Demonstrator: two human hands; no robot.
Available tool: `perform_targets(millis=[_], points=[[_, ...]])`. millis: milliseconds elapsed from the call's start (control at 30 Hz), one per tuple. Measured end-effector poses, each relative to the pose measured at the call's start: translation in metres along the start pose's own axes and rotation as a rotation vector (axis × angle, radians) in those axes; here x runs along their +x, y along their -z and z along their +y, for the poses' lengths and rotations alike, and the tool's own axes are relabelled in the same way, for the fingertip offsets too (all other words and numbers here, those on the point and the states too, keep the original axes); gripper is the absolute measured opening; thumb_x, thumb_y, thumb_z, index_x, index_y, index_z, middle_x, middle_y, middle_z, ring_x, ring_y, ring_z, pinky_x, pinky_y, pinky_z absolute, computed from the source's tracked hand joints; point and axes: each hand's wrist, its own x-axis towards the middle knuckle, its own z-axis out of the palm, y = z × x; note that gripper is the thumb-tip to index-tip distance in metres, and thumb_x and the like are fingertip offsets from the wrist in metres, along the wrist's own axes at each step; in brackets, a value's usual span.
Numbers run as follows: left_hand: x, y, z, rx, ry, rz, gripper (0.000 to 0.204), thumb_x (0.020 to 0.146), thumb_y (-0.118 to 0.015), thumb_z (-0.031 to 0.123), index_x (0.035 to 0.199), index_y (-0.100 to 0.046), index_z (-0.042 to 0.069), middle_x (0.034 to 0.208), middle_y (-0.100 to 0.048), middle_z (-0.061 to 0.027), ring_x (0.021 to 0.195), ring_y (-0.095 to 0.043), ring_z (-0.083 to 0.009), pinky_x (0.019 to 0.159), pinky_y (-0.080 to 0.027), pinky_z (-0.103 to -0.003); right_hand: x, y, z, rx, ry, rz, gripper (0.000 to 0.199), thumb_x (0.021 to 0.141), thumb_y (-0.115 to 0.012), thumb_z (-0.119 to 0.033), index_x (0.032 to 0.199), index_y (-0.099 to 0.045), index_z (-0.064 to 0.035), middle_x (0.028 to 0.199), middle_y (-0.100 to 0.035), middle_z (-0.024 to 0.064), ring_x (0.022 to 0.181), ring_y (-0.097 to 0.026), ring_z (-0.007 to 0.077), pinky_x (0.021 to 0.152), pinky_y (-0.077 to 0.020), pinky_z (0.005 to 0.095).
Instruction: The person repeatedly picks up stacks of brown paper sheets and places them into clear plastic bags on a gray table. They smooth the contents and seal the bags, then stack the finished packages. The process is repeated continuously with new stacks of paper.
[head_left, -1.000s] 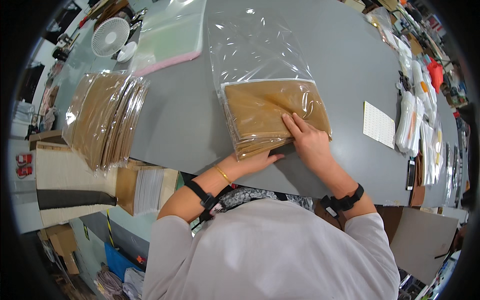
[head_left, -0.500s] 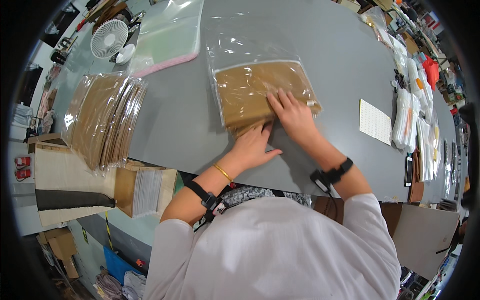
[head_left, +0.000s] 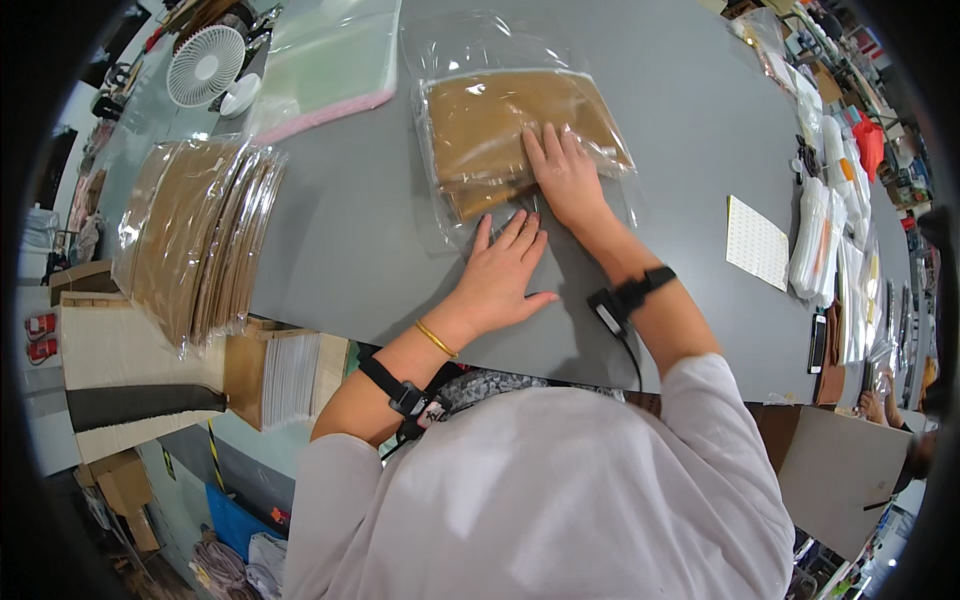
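- Far left of my hands: stack of brown pieces in clear sleeves (head_left: 195, 235), fanned out near the bench (head_left: 340, 250) edge. Untouched, same place as a second ago.
- Up and left of the left hand: small white fan (head_left: 205, 65), then a pile of empty clear bags (head_left: 330, 60) with a pink edge. Well apart from the work.
- Left hand (head_left: 505, 270): open, flat, palm down, fingers spread. It lies on the near, empty end of the clear bag (head_left: 520, 130), fingertips just short of the brown stack. Gripping nothing. A second ago it sat lower, at the bag's near edge; it has slid up onto the plastic.
- The bag with the brown folded stack (head_left: 500, 125) lies straight ahead of both hands, flat on the bench. It has moved away from me over the last second, and the stack sits deeper inside than before.
- Right hand (head_left: 565, 175): open, flat, pressing on the stack's near right corner through the plastic. Not gripping.
- My read: contents are seated, and both palms are smoothing the bag flat. The loose near end still looks unsealed.
- Right of the right hand: white sheet of small labels (head_left: 757, 243), apart from it. Further right, white packed items (head_left: 825, 235) along the bench edge.
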Motion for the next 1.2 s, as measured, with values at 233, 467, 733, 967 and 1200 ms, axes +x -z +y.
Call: perform_targets(millis=[233,467,733,967,1200], points=[[-0.009,0.008,0.010,-0.020,-0.041,-0.100,0.078,0.086,-0.072,0.051,0.142,-0.053,0.000,0.156,-0.044,-0.0210,0.146,-0.039,-0.0332,0.114,-0.032,-0.060,-0.004,-0.041,0.012,0.063,-0.010,-0.030,0.053,0.089,-0.059,-0.007,0.142,-0.055,-0.0051,0.140,-0.056,0.0237,0.124,-0.060,0.0453,0.103,-0.0525,0.0489],[-0.003,0.012,0.017,0.079,-0.066,-0.155,0.077,0.090,-0.065,0.053,0.145,-0.052,0.000,0.154,-0.046,-0.0204,0.144,-0.041,-0.0329,0.111,-0.036,-0.058,0.120,-0.120,0.040,0.036,-0.144,-0.087,0.050,0.093,-0.055,-0.007,0.143,-0.054,-0.0091,0.144,-0.057,0.0191,0.135,-0.054,0.0399,0.113,-0.0451,0.0464],[-0.005,0.010,0.007,0.062,-0.121,-0.095,0.077,0.093,-0.061,0.055,0.144,-0.054,-0.003,0.152,-0.048,-0.0210,0.145,-0.040,-0.0338,0.110,-0.039,-0.059,0.135,-0.121,0.026,0.048,-0.222,0.038,0.052,0.094,-0.057,-0.009,0.146,-0.052,-0.0098,0.154,-0.051,0.0135,0.147,-0.040,0.0384,0.125,-0.0276,0.0495],[-0.005,0.003,0.008,0.105,-0.153,-0.038,0.077,0.092,-0.063,0.057,0.141,-0.056,-0.002,0.151,-0.049,-0.0225,0.141,-0.043,-0.0351,0.107,-0.042,-0.059,0.115,-0.096,0.006,0.475,0.189,-0.075,0.040,0.094,-0.054,-0.005,0.134,-0.063,-0.0066,0.136,-0.065,0.0090,0.134,-0.054,0.0328,0.117,-0.0405,0.0485],[-0.001,0.006,0.011,0.184,-0.172,-0.222,0.073,0.096,-0.054,0.057,0.138,-0.059,-0.001,0.150,-0.049,-0.0244,0.141,-0.040,-0.0400,0.106,-0.039,-0.067,0.199,-0.144,-0.040,0.441,-0.158,-0.366,0.041,0.098,-0.056,-0.025,0.136,-0.063,-0.0100,0.131,-0.066,0.0165,0.124,-0.057,0.0359,0.108,-0.0416,0.0506]])
